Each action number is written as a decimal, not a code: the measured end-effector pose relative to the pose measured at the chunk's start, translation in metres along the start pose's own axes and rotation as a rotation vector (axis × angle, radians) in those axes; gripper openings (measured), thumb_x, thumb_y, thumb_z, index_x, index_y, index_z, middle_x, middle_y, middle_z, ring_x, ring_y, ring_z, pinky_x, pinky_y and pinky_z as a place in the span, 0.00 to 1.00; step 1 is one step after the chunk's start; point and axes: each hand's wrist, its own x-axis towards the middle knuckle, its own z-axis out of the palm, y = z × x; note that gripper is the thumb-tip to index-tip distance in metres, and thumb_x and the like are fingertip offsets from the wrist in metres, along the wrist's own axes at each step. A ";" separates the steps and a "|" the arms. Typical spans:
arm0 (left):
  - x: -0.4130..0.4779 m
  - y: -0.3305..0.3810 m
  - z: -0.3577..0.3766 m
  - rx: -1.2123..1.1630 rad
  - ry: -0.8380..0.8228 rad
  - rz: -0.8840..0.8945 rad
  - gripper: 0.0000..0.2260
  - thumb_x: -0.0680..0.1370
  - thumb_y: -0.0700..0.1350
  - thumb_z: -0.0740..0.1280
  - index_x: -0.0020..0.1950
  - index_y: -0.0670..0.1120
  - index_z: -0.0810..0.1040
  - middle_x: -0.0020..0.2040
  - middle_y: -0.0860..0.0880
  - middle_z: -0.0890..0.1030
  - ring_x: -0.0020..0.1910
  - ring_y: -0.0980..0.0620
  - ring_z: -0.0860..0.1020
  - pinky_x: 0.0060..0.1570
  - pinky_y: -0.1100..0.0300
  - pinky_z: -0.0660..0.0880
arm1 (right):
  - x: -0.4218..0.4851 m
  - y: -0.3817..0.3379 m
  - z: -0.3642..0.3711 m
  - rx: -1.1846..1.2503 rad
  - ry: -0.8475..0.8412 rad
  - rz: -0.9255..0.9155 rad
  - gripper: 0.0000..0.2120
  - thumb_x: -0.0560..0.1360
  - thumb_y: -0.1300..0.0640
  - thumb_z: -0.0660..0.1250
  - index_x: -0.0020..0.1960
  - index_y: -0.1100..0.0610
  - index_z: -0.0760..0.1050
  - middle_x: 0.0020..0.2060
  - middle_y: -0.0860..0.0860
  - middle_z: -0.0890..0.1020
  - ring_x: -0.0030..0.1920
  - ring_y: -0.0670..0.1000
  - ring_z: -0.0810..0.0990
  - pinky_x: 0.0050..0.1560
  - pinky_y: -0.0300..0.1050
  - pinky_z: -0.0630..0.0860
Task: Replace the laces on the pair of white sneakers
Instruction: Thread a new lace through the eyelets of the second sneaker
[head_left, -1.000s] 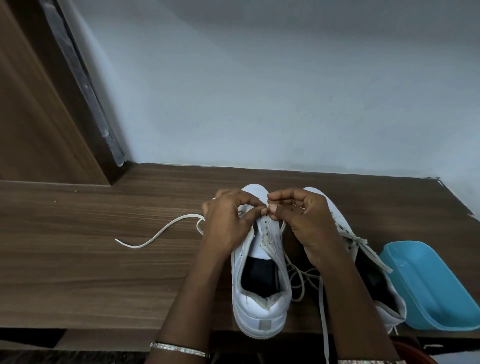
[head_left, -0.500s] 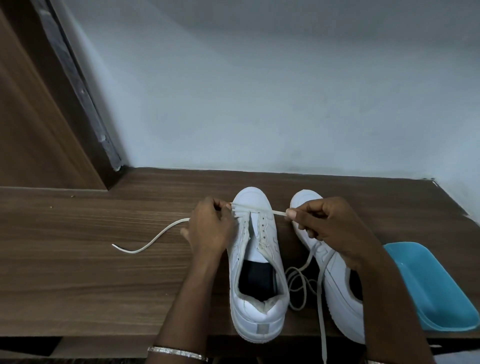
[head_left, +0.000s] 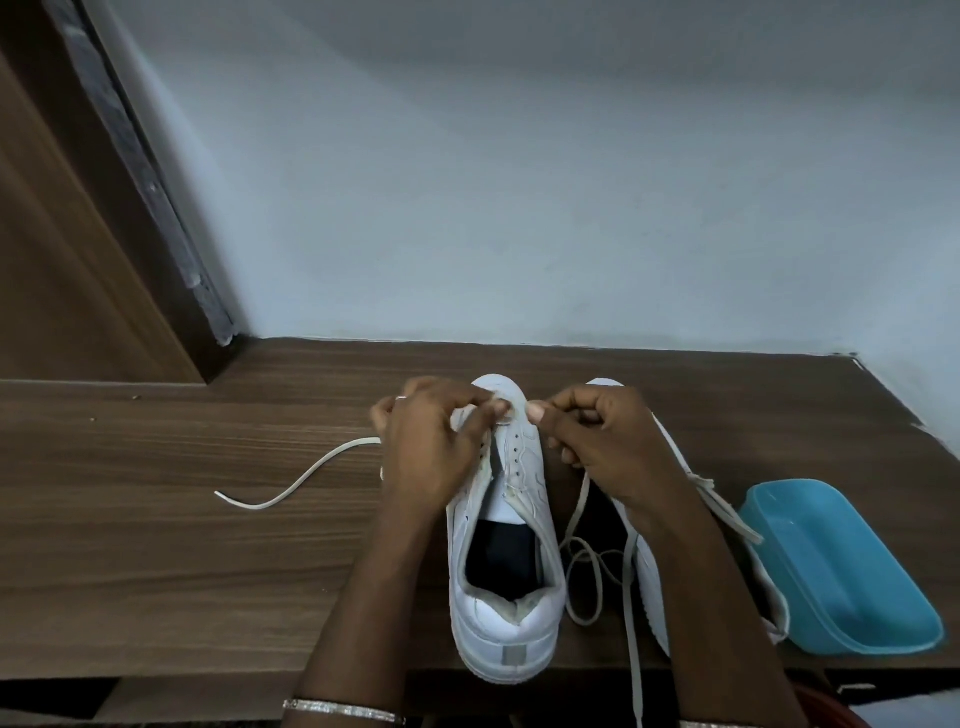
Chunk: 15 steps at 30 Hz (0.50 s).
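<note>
Two white sneakers stand side by side on the wooden table (head_left: 156, 545), toes toward the wall. The left sneaker (head_left: 506, 603) is mostly unlaced, its tongue and eyelets bare. My left hand (head_left: 431, 447) and my right hand (head_left: 602, 441) meet over its toe end, both pinching the white lace (head_left: 296, 486) at the lowest eyelets. One lace end trails left across the table; the other drops under my right hand into loose loops (head_left: 587, 571) between the shoes. The right sneaker (head_left: 649, 582) is largely hidden by my right forearm, with laces sticking out on its right side.
A blue plastic tub (head_left: 841, 571) lies at the table's right front corner, next to the right sneaker. A grey wall runs behind the table, and a wooden panel stands at the far left. The sneakers' heels reach the table's front edge.
My hands, spread apart with the lace stretched across the toe half a second ago, have come back together over the lowest eyelets. The lace tail on the left has barely shifted.
</note>
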 end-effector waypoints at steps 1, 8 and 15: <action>0.002 -0.006 -0.004 -0.040 0.039 -0.082 0.13 0.74 0.64 0.67 0.45 0.59 0.86 0.32 0.64 0.81 0.45 0.51 0.82 0.54 0.43 0.74 | 0.000 0.001 -0.004 0.005 0.019 0.013 0.09 0.75 0.52 0.75 0.41 0.57 0.84 0.27 0.48 0.80 0.28 0.45 0.74 0.34 0.38 0.72; 0.000 -0.034 -0.026 -0.475 0.388 -0.809 0.10 0.76 0.48 0.74 0.33 0.52 0.83 0.36 0.48 0.85 0.42 0.45 0.84 0.43 0.56 0.79 | -0.002 0.002 -0.026 0.080 0.044 0.031 0.11 0.77 0.52 0.72 0.44 0.60 0.85 0.27 0.49 0.75 0.29 0.46 0.70 0.32 0.36 0.71; 0.000 -0.019 -0.034 -0.068 0.277 -0.325 0.21 0.65 0.48 0.63 0.56 0.56 0.83 0.53 0.57 0.83 0.57 0.48 0.78 0.62 0.50 0.73 | 0.000 0.000 -0.015 0.092 0.116 0.029 0.11 0.77 0.50 0.72 0.43 0.58 0.85 0.26 0.48 0.75 0.28 0.46 0.69 0.34 0.42 0.68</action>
